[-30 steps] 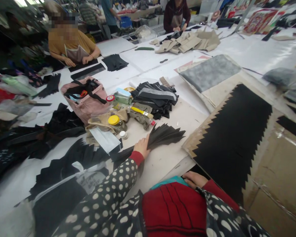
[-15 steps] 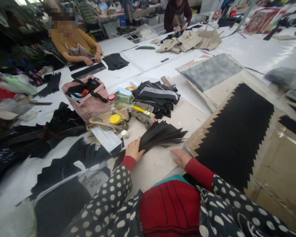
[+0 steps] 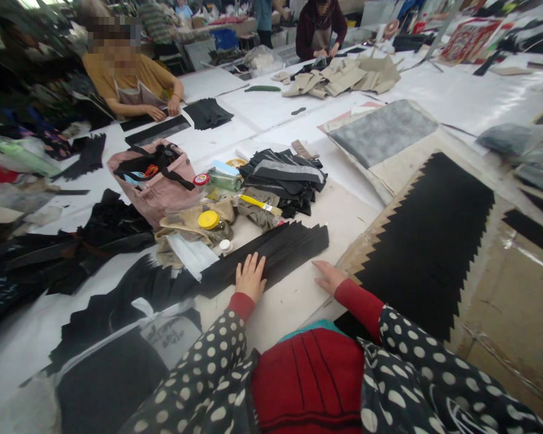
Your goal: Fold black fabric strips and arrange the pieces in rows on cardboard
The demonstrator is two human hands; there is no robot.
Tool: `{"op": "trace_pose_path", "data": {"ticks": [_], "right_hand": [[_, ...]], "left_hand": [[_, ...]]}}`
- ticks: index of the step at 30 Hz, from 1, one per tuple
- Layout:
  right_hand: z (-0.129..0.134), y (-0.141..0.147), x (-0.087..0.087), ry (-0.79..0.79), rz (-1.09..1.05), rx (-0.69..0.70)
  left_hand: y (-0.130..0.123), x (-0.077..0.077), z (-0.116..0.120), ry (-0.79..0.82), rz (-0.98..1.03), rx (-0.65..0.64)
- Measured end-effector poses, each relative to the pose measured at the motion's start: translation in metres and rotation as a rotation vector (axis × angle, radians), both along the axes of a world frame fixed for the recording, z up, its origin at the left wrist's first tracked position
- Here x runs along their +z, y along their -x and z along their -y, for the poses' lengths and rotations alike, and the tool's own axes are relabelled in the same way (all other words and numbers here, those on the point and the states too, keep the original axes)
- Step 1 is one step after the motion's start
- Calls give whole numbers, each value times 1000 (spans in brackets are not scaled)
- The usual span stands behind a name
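Note:
A stack of black strips (image 3: 289,250) lies flat in front of me, its pieces slightly fanned at the far edge. My left hand (image 3: 251,278) rests on its near edge with the fingers spread. To the right of the stack, my right hand (image 3: 329,277) is over the pale board (image 3: 276,313), fingers apart and holding nothing. Close to its right side, overlapping black pieces with zigzag edges (image 3: 429,247) lie on brown board. A light blue face mask (image 3: 192,254) touches the stack's left part, near a small white cap (image 3: 225,246).
Beyond the stack are a yellow-lidded jar (image 3: 209,220), a yellow brush (image 3: 257,203), a pink bag (image 3: 156,181) and a pile of black and grey strips (image 3: 285,175). Bundled black pieces (image 3: 113,374) lie at the left. Two people work across the table.
The black strips, lifted and fanned under my left hand before, now lie flat. My left hand has opened out on top of them. The view has shifted slightly.

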State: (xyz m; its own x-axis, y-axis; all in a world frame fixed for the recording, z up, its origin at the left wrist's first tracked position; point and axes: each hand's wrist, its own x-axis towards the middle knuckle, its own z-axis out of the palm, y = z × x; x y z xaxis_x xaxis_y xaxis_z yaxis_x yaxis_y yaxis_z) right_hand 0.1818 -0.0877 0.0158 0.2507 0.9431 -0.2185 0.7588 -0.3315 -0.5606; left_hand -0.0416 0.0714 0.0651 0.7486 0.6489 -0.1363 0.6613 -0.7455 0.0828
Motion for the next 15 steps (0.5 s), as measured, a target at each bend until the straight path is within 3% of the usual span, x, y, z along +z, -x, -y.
{"op": "trace_pose_path", "data": {"ticks": [8,15], "right_hand": [[-4,7,6,38,-76,-79],[-11,14,-5,16,-178,-238]], "left_hand": [[4,-5,10,5,15,-11],[26,-4,38,42,46,-133]]}}
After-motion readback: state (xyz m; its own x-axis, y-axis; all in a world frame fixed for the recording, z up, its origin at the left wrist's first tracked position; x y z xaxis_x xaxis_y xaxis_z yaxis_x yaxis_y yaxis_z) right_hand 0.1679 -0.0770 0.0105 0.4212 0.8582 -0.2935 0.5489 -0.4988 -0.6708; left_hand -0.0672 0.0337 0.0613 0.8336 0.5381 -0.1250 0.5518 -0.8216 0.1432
